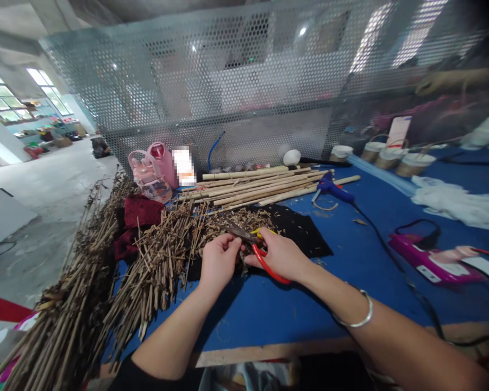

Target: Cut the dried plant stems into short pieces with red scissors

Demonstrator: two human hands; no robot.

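Observation:
My right hand (283, 254) is closed around scissors (264, 260) with red and yellow handles. Their dark blades point left, above my left fingertips. My left hand (222, 258) is closed in a pinch beside the blades; whatever lies between its fingers is too small or hidden to make out. Under and behind both hands, a heap of dried plant clippings (252, 219) covers part of a black cloth (305, 233). To the left of my left hand lies a bundle of cut dry stalks (155, 271), and a longer bundle of dried stems (61, 309) hangs near the table's left side.
Long pale sticks (264, 187) lie at the back, beside a blue glue gun (336, 190) with a trailing cord. A purple power strip (436, 260) sits at right. Pink bottles (155, 171) stand at back left, before a perforated metal panel (228, 92). The tabletop (269, 320) is blue.

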